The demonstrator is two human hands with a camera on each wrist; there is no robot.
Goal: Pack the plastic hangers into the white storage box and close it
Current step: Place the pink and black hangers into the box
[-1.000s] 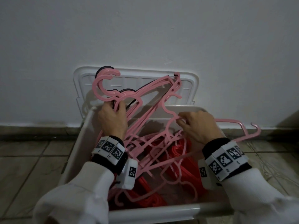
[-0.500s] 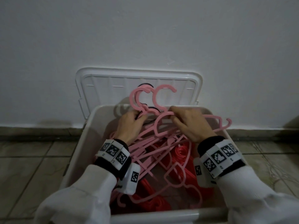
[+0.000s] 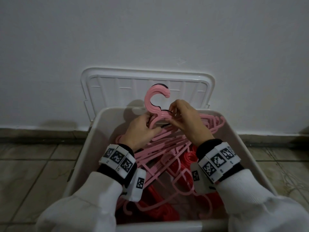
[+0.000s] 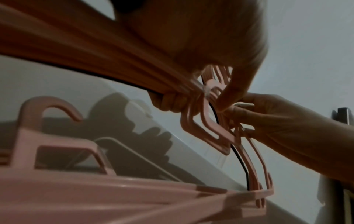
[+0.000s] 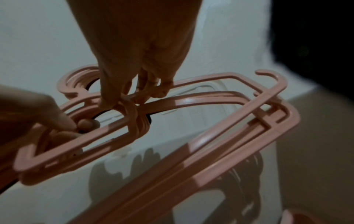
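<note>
A white storage box (image 3: 93,139) stands open on the floor against the wall. Its lid (image 3: 117,81) leans upright behind it. Both hands hold a stacked bundle of pink hangers (image 3: 157,104) over the far end of the box, hooks aligned and pointing up. My left hand (image 3: 142,129) grips the bundle's necks from the left (image 4: 172,100). My right hand (image 3: 184,118) pinches the same necks from the right (image 5: 134,97). More pink hangers (image 3: 167,154) and red hangers (image 3: 189,158) lie tangled in the box under my wrists.
The white wall (image 3: 150,30) rises directly behind the lid. Tiled floor (image 3: 33,164) extends on both sides of the box, with a dark skirting strip (image 3: 41,139) along the wall's base.
The spread pink hangers have been gathered into one stack with hooks aligned. Both hands moved together toward the middle of the box's far end and lowered the bundle.
</note>
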